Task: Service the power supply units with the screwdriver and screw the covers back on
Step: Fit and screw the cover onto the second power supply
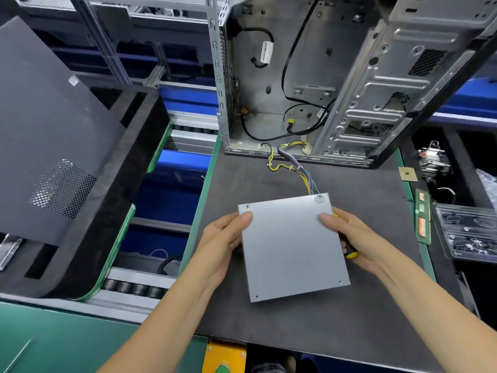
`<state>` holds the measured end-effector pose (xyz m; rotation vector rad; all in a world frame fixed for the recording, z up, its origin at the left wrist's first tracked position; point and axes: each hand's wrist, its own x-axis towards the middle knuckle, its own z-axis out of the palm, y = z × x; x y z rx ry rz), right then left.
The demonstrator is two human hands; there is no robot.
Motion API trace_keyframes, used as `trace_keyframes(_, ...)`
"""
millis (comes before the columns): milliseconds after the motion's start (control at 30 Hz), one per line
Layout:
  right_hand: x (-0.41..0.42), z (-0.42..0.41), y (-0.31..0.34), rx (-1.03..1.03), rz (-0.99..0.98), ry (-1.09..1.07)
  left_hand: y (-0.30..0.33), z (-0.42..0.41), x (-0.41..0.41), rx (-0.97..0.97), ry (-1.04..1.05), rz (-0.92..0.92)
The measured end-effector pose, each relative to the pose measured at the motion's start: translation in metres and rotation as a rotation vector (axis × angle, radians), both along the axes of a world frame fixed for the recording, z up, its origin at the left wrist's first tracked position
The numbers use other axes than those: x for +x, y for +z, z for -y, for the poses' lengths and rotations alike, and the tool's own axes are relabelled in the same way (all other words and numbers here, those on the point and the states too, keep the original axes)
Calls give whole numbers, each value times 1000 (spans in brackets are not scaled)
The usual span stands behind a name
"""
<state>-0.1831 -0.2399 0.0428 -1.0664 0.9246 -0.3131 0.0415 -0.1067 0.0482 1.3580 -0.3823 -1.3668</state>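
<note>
A grey metal power supply unit [291, 249] lies flat on the dark mat [349, 313], its plain cover facing up. A bundle of coloured wires [304, 173] runs from its far edge toward the open computer case. My left hand [223, 240] grips the unit's left edge, thumb on top. My right hand [357, 238] holds the right edge with its thumb on the cover, and a yellow and black screwdriver [349, 253] is tucked in its fingers. Small screw holes show at the cover's corners.
An open computer case [322, 76] stands at the back of the mat. A dark side panel [48, 135] leans on black foam at the left. Memory sticks [423, 216] and a clear plastic tray [468, 232] lie at the right. A roller conveyor [161, 211] runs on the left.
</note>
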Motion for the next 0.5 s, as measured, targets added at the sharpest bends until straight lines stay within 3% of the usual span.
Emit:
trace_keyframes(267,-10,10,1,44,32,21,10,3,-16,-22,135,66)
trace_keyframes(500,-9,5,-10,422,104,-255,20,13,-8,-136,-20,232)
